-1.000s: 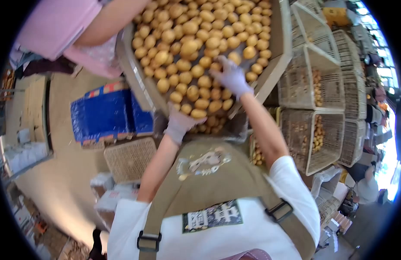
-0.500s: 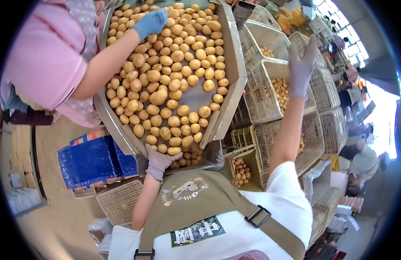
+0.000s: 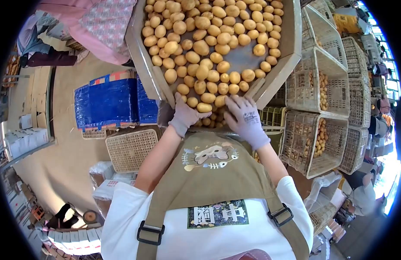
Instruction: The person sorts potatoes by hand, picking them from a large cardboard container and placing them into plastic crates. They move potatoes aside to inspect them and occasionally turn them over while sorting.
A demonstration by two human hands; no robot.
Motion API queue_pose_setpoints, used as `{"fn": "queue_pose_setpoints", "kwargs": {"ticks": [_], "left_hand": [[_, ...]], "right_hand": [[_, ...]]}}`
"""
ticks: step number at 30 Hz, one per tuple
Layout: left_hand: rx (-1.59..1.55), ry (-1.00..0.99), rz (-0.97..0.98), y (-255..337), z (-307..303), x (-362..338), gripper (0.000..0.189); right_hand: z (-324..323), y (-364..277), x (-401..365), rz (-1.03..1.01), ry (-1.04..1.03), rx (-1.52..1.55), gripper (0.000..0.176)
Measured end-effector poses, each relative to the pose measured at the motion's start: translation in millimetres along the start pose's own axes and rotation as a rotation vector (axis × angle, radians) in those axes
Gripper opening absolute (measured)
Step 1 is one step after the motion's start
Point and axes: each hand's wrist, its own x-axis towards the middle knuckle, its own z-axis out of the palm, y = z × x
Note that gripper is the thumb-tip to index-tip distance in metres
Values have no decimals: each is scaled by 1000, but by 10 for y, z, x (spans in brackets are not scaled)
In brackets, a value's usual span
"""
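A metal-sided sorting tray (image 3: 289,41) spreads in front of me, covered with many yellow potatoes (image 3: 201,47). At its narrow near end, my left hand (image 3: 187,116), in a pale grey glove, rests with thumb and fingers apart beside the nearest potato (image 3: 204,108). Across the outlet my right hand (image 3: 246,117), gloved alike, has its fingers spread against the right-hand potatoes there. Neither palm visibly holds anything. Below the lip, more potatoes (image 3: 214,120) lie in a container partly hidden by my hands and apron.
Plastic crates (image 3: 315,147) with some potatoes stand along the right. A blue-wrapped stack (image 3: 106,104) and an upturned beige crate (image 3: 132,149) are at left. A co-worker's pink clothing (image 3: 96,26) shows beyond the tray's left side. Wooden strips (image 3: 255,88) flank the outlet.
My right hand has come from above the right-hand crates down to the tray's outlet. My left hand stays near the outlet. The view has shifted, and the co-worker's blue-gloved hand is out of sight.
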Motion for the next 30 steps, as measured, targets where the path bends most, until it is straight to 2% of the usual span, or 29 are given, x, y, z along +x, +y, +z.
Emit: {"fn": "queue_pose_setpoints", "kwargs": {"ticks": [3, 4, 6, 7, 9, 11, 12, 14, 16, 18, 19, 21, 23, 24, 25, 26, 27, 28, 29, 30], "left_hand": [[-178, 10, -61, 12, 28, -17, 72], [-110, -23, -10, -16, -30, 13, 71], [23, -81, 104, -94, -132, 58, 70], [-48, 5, 61, -121, -207, 43, 67], [-194, 180, -31, -113, -119, -112, 64], [506, 179, 121, -346, -1048, 160, 53], [636, 268, 112, -393, -1184, 161, 52], [658, 300, 107, -416, -1232, 171, 51], [449, 182, 116, -303, -1131, 266, 51], [-239, 316, -73, 56, 113, -131, 56], [-160, 236, -1, 14, 149, -118, 62], [11, 68, 135, 12, 186, -57, 73], [-119, 137, 83, -6, 227, -6, 76], [-185, 173, 56, -24, 241, 19, 78], [-252, 211, 30, -47, 249, 39, 81], [-217, 231, 103, -98, 173, 137, 86], [-378, 208, -9, -31, 276, 97, 75], [-352, 194, -2, -12, 277, 88, 75], [-328, 176, 9, 4, 274, 94, 76], [-307, 162, 16, -2, 264, 83, 78]], "right_hand": [[218, 31, -22, -95, -215, -101, 49], [255, 61, 27, -76, -363, -128, 49], [268, -2, 155, -82, -38, -155, 47], [283, -30, 201, -86, 121, -164, 45], [302, 1, 258, 20, -28, -37, 45], [227, 19, 453, 209, -139, 146, 46], [267, 5, 494, 128, 41, -18, 46], [348, -106, 359, 6, -125, -124, 44], [538, 12, 251, -95, -293, -199, 38], [447, -30, 357, -2, -383, -150, 36], [422, -56, 384, 44, -429, -123, 35], [493, -43, 401, -21, -285, -125, 31], [590, -39, 460, -82, -197, -135, 31], [584, -151, 514, -163, 20, 17, 34], [516, -242, 547, -220, 32, 38, 39], [533, -201, 543, -230, 27, -48, 40], [552, -120, 567, -243, 25, -133, 42], [555, -11, 591, -189, 25, -78, 42], [498, 48, 588, -131, 94, -176, 42], [510, 40, 610, -30, 44, -210, 43]]}}
